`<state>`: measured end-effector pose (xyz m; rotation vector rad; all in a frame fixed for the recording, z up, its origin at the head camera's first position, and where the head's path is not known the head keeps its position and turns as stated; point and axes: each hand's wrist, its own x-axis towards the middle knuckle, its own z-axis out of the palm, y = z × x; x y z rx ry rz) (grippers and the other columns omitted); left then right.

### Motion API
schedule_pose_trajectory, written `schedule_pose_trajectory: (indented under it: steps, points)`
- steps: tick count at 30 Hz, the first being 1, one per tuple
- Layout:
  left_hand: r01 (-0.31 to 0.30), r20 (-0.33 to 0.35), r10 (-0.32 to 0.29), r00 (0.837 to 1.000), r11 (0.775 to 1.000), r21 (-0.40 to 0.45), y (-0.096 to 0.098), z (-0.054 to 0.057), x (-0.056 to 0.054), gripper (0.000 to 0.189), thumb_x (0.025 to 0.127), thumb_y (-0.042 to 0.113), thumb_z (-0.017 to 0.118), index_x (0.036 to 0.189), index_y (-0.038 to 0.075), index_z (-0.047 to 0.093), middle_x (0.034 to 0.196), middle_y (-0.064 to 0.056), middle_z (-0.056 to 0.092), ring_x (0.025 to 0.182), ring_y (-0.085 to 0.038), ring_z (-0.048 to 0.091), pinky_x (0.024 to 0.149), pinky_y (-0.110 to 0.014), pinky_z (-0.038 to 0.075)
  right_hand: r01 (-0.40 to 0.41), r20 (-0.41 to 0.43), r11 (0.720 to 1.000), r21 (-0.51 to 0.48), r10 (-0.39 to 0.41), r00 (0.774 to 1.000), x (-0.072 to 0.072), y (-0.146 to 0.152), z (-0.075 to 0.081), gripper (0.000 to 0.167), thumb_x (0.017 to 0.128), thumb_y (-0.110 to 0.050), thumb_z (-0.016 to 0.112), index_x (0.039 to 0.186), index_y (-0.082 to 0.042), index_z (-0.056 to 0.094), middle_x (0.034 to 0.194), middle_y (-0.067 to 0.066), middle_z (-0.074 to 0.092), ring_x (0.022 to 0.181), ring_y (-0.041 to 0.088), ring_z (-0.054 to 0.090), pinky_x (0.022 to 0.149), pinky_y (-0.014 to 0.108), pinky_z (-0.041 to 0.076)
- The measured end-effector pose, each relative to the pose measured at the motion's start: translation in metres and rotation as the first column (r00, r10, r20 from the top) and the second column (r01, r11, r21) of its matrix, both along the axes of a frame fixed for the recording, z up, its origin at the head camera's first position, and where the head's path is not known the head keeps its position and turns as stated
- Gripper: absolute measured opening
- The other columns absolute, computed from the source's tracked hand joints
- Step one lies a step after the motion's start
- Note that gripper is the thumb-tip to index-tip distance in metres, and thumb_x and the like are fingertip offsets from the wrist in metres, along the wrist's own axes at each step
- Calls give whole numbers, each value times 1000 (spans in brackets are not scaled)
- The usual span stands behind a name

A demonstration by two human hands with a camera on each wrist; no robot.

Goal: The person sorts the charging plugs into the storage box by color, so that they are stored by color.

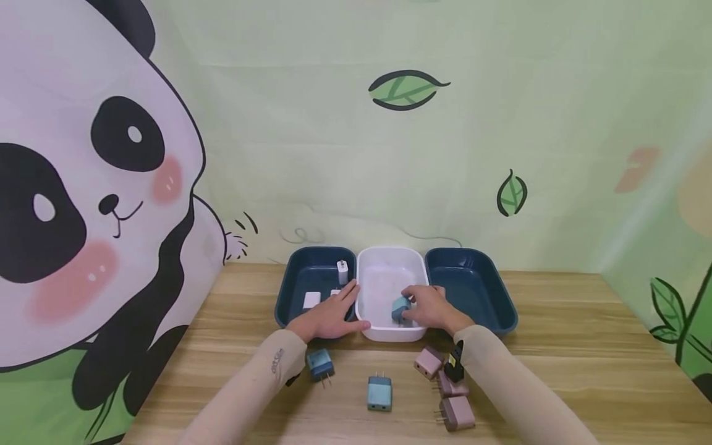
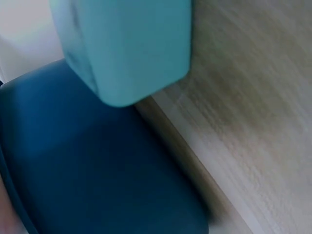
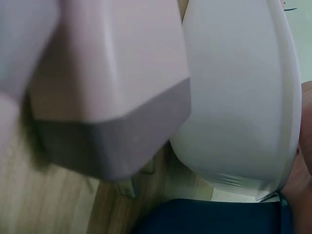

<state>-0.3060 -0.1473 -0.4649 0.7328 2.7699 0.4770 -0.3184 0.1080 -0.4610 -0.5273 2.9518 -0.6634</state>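
Observation:
In the head view my right hand [image 1: 435, 307] pinches a two-tone blue plug charger [image 1: 398, 309] inside the white tray [image 1: 385, 275], near its front right corner. My left hand [image 1: 328, 314] lies across the adjoining rims of the white tray and the left dark blue tray [image 1: 308, 262], fingers extended. White chargers [image 1: 342, 272] sit in that left tray, one partly hidden behind the left hand. Two more blue chargers, one by the left sleeve [image 1: 320, 364] and one at front centre [image 1: 380, 394], lie on the table.
Pink chargers [image 1: 457, 413] lie beside the right forearm; one looms large in the right wrist view [image 3: 117, 63], prongs showing. Another dark blue tray [image 1: 464, 287] stands right of the white one. Behind the wooden table [image 1: 567, 334] hangs a panda-printed cloth [image 1: 311, 154].

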Motion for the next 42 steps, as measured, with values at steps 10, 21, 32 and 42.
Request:
schedule_pose_trajectory:
  steps: [10, 21, 32, 42]
  points:
    - [6, 9, -6, 1000, 1000, -10, 3, -5, -4, 91, 87, 65, 46, 153, 16, 8, 159, 0, -2, 142, -30, 15, 109, -51, 23, 26, -78, 999, -43, -29, 996, 9, 7, 14, 34, 85, -17, 68, 116, -3, 64, 114, 13, 63, 107, 30, 56, 95, 55, 28]
    - [-5, -4, 5, 1000, 1000, -23, 3, -2, -3, 91, 87, 67, 46, 154, 17, 9, 159, 1, -1, 140, -32, 19, 108, -51, 25, -177, -270, 980, -86, 148, 951, 60, 0, 36, 22, 85, -12, 68, 106, -3, 67, 102, 7, 65, 97, 25, 59, 89, 46, 43]
    - [40, -58, -43, 997, 998, -41, -3, 3, -5, 89, 87, 68, 43, 153, 13, 16, 158, -4, 7, 139, -34, 23, 108, -50, 27, -505, -44, 863, -10, 504, 863, 118, -55, 20, 26, 89, -17, 65, 113, -7, 65, 108, -1, 60, 100, 9, 55, 88, 26, 47]
    - [52, -21, -52, 998, 998, -32, -6, 4, -9, 84, 89, 61, 47, 152, 14, 18, 158, -3, 8, 139, -33, 22, 108, -52, 26, -617, 16, 771, 157, 623, 782, 102, -90, 3, 50, 89, -25, 66, 133, -6, 51, 136, 9, 46, 120, 15, 48, 100, 28, 39]
